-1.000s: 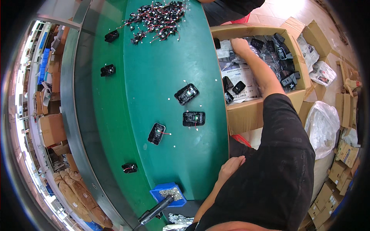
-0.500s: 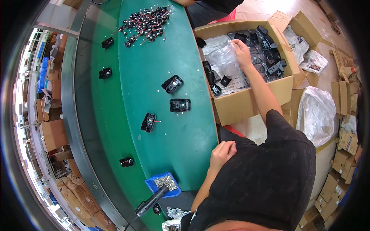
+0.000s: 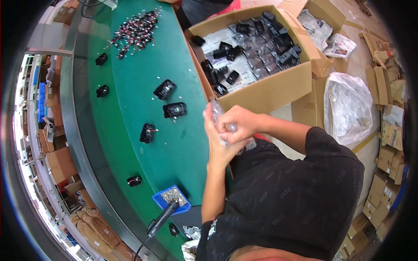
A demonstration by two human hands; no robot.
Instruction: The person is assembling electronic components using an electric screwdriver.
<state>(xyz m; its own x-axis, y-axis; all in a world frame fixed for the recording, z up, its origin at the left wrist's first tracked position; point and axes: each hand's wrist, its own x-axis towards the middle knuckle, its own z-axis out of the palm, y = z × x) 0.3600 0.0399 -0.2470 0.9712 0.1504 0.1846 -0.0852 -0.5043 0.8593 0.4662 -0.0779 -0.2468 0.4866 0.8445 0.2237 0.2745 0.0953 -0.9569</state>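
Note:
Both hands meet at the table's right edge, just below the cardboard box. A crumpled clear plastic bag (image 3: 216, 109) is bunched between them. My right hand (image 3: 240, 123) is closed in a fist around it. My left hand (image 3: 216, 141) wraps the bag from the left side, with its fingers pointing up along the plastic. Some plastic also pokes out below the right wrist. To the left, three black plastic housings lie on the green table: an upper one (image 3: 165, 89), a middle one (image 3: 174, 110) and a lower one (image 3: 148, 133) with a red wire.
A cardboard box (image 3: 270, 89) of black parts stands right of the table. A pile of wired components (image 3: 136, 32) lies at the far end. Nearer are a blue tray (image 3: 185, 209) of small metal parts and a black electric screwdriver (image 3: 161, 219). A plastic-lined bin (image 3: 348, 108) stands right.
My right hand has come from inside the box to the table edge with the plastic bag. My left hand has risen to meet it, and the bag is now crumpled. The view has shifted.

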